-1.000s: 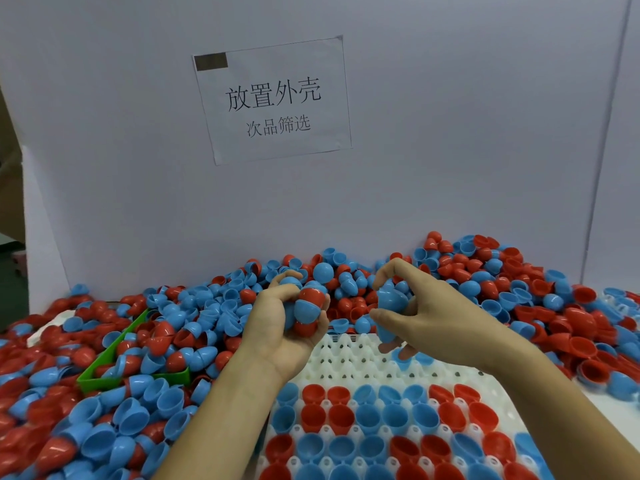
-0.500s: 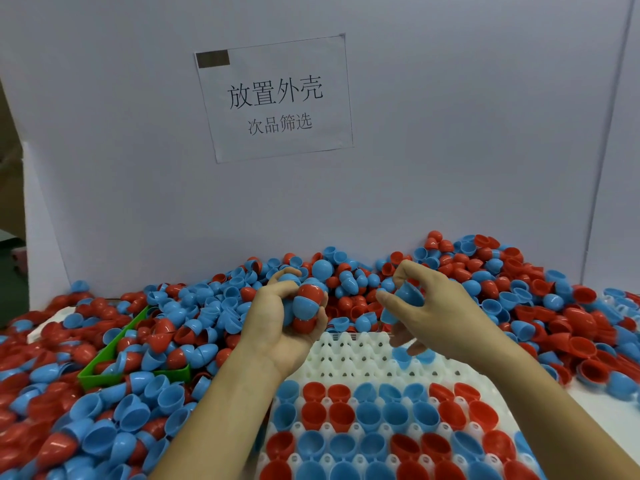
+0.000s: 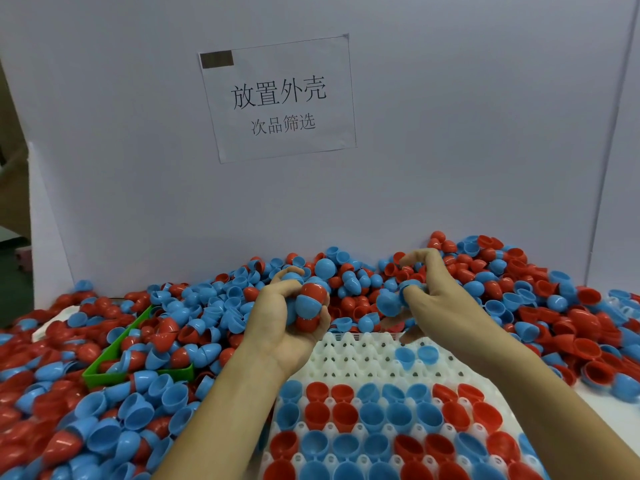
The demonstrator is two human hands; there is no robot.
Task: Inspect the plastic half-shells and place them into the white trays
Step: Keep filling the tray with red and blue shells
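Your left hand (image 3: 282,317) clutches a bunch of glossy red and blue plastic half-shells (image 3: 308,306); your right hand (image 3: 438,299) pinches one smooth blue domed half-shell (image 3: 389,301). Both hover above the ridged white moulded tray (image 3: 349,355), whose near cups are filled.

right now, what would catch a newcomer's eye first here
A huge heap of red and blue half-shells banks against the back board, under a paper sign. In front, the left hand grips a cluster of shells, the right hand pinches a blue shell, above the half-filled white tray.
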